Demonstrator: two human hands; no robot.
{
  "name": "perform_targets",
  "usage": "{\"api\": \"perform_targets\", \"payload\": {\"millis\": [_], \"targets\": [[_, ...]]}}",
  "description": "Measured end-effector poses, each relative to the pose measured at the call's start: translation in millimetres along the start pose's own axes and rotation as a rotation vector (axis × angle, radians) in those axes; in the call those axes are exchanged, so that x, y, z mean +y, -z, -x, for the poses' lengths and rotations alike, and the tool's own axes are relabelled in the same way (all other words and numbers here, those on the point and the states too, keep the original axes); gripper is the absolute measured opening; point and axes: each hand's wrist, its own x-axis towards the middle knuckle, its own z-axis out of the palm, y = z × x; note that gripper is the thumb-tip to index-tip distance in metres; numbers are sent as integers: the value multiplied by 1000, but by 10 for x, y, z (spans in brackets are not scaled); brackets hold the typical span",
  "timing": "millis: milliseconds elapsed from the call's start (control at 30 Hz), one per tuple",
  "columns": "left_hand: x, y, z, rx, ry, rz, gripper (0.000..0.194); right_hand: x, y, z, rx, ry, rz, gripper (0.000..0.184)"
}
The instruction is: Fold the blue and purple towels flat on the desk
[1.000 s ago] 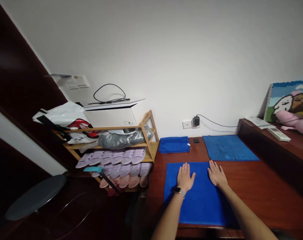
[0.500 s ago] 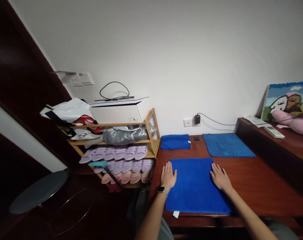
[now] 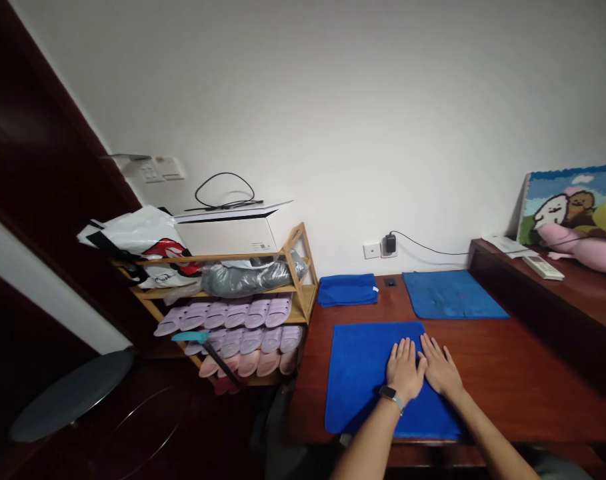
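Note:
A bright blue cloth [image 3: 357,373] lies spread flat on the reddish-brown wooden table [image 3: 533,380]. My left hand [image 3: 405,370], with a watch on its wrist, rests palm down on the right part of this cloth, fingers stretched out. Beside it, my right hand [image 3: 441,368] lies flat over the cloth's right edge, fingers extended and slightly spread. The two thumbs are close together. Behind the spread cloth sit a folded blue cloth [image 3: 347,289] on the left and a duller blue cloth [image 3: 453,295] on the right.
Left of the table stands a wooden rack [image 3: 303,303] with lilac slippers [image 3: 237,312], pink slippers and a white box [image 3: 227,237]. A round stool [image 3: 73,393] is at far left. On the raised right ledge lie a remote control [image 3: 543,267] and a pink plush toy [image 3: 587,247].
My left hand has moved right, from the cloth's left edge to beside my right hand. The right hand stays at the right edge. The view has shifted slightly.

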Motion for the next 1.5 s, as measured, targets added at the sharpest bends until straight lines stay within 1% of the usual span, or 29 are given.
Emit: {"api": "perform_targets", "payload": {"millis": [33,100,167,233,300,333,400,500,567,667,733,800,867,933,1000,1033,1067,1100,1133,1200,1300,1367,1433,1500], "targets": [[-44,-10,19,-4,16,7,71,-5,-4,-2,3,-8,-1,69],[-265,29,122,7,65,-3,71,-23,-9,-7,7,-33,-7,69],[-606,127,286,36,151,-46,72,-42,-10,-15,9,-46,-9,70],[-982,252,465,66,255,-111,71,-55,-7,-35,4,-36,-1,71],[-1301,367,606,82,336,-179,70,-66,5,-77,4,-18,6,72],[-1418,413,653,84,358,-205,70,-73,17,-107,8,-11,5,72],[-1556,473,691,84,376,-238,69,-93,58,-174,11,-7,-5,71],[-1598,500,670,103,382,-252,67,-128,135,-230,-11,-14,-22,70],[-1599,504,663,139,380,-253,65,-138,156,-184,-25,-24,-36,70],[-1593,508,713,224,334,-261,61,-121,87,18,2,-39,-73,70],[-1509,490,755,280,276,-269,58,-102,0,184,34,-33,-85,70],[-1292,437,758,314,200,-254,56,-89,-69,314,57,-14,-77,70],[-939,345,697,308,108,-206,56,-83,-96,382,66,-4,-65,70],[-525,230,583,258,8,-144,57,-78,-94,394,61,0,-57,70],[-169,125,457,176,-46,-90,60,-67,-91,382,56,17,-49,69],[-48,88,409,134,-49,-71,61,-61,-92,375,54,29,-46,69],[23,67,380,98,-42,-59,62,-54,-95,371,55,37,-42,68],[40,62,377,71,-29,-52,63,-50,-98,371,57,39,-41,68],[3,74,404,55,-13,-49,63,-48,-98,374,59,34,-42,68],[-216,137,553,54,39,-58,64,-54,-86,385,57,17,-51,69],[-754,263,962,96,197,-121,66,-86,-32,397,46,-2,-53,71],[-1108,323,1266,151,311,-189,65,-116,10,402,44,-8,-49,71],[-1363,341,1509,210,349,-237,64,-145,35,423,54,-24,-42,70],[-1495,325,1649,253,330,-258,63,-163,26,480,77,-44,-33,70]]}}
